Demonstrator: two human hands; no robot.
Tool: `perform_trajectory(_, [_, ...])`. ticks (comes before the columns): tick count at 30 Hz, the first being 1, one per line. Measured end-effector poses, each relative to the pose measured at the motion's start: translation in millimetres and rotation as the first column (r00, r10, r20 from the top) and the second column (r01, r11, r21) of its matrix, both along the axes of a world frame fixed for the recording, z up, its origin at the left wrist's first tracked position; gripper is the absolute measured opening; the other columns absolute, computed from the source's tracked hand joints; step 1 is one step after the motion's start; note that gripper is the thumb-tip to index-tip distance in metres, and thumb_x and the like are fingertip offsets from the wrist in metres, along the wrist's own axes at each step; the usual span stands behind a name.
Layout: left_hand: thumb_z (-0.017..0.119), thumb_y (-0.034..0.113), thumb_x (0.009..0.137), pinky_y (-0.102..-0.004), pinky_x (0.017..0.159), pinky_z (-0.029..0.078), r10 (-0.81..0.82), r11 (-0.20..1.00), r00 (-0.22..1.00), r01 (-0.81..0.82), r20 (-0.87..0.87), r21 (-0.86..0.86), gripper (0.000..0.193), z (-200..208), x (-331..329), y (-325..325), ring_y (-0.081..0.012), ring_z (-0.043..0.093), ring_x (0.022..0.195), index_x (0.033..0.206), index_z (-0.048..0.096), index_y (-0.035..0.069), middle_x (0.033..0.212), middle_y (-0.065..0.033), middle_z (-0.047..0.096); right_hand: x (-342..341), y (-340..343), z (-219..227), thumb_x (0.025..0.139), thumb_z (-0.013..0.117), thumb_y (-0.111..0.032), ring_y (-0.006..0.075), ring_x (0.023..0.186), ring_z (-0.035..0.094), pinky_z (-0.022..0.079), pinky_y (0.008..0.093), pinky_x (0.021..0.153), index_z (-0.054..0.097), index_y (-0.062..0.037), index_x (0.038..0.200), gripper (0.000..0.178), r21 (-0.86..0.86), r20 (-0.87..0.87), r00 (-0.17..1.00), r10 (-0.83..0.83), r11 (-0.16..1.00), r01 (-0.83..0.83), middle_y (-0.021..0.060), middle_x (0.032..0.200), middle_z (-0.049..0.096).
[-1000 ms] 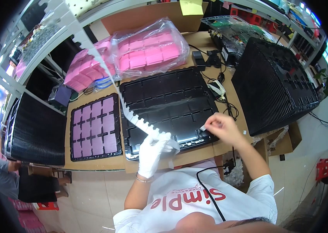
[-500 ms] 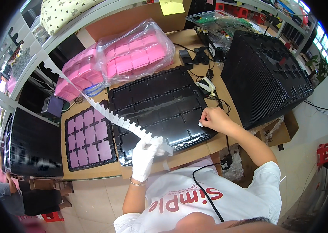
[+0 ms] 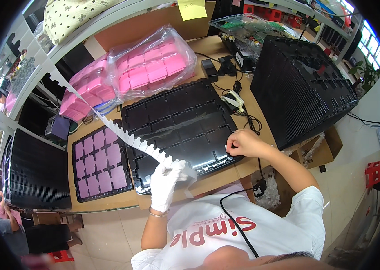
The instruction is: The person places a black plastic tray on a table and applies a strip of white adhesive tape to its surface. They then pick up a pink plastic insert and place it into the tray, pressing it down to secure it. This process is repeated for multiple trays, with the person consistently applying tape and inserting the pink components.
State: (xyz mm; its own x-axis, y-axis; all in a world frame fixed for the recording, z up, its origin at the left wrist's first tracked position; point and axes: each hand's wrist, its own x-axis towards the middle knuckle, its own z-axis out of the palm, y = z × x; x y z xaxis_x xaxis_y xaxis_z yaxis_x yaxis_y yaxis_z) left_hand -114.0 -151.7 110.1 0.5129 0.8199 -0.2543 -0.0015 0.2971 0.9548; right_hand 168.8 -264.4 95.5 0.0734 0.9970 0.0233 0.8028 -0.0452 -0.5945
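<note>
My left hand (image 3: 164,190), in a white glove, is closed on a long white strip (image 3: 137,143) with notches along one edge. The strip slants up to the far left, across the black tray; a short end curls past my fingers. My bare right hand (image 3: 246,143) pinches a small white piece (image 3: 227,147) over the right front part of the large black tray (image 3: 176,114). That tray lies in front of me, with moulded divider ridges and small white pieces along its near edge. Contact between the pinched piece and the tray is hard to judge.
Left of the tray lies a smaller black tray with purple pads (image 3: 100,164). Bagged pink trays (image 3: 149,63) sit behind. Tall stacks of black trays stand at right (image 3: 298,90) and left (image 3: 37,173). Cables and a black adapter (image 3: 209,70) lie at the back right.
My view has shifted slightly. My right fingers, still pinching the small white piece, sit a little lower at the tray's right front corner. My left hand keeps its hold on the strip.
</note>
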Motion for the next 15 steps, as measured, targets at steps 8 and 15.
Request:
perform_trajectory(8, [0.074,0.005,0.086,-0.022,0.056,0.051,-0.114,0.988,0.983,0.127,-0.143,0.085,0.021,-0.6,-29.1,-19.5,-0.0086,0.063,0.063,0.102,0.062,-0.003,0.085,-0.0055,0.069,35.3,-139.0,-15.3,0.08,0.069,-0.008,0.0052,0.071,0.053,0.043,0.0221,0.065,0.061,-0.0057,0.08,0.008,-0.179,-0.637,0.68,-0.363,0.927,0.328,-0.0039,0.076,0.06])
perform_trajectory(15, [0.074,0.03,0.086,-0.0317,0.082,0.054,-0.379,0.677,0.741,0.63,-0.554,0.38,0.034,13.1,-67.9,-29.8,-0.0236,0.069,0.086,0.109,0.07,0.006,0.087,-0.0111,0.071,10.8,-332.6,-236.2,0.081,0.069,-0.021,0.0355,0.09,0.068,0.053,0.0436,0.081,0.069,-0.0039,0.098,0.024,0.098,0.833,0.353,-0.425,0.742,0.663,0.0204,0.091,0.07])
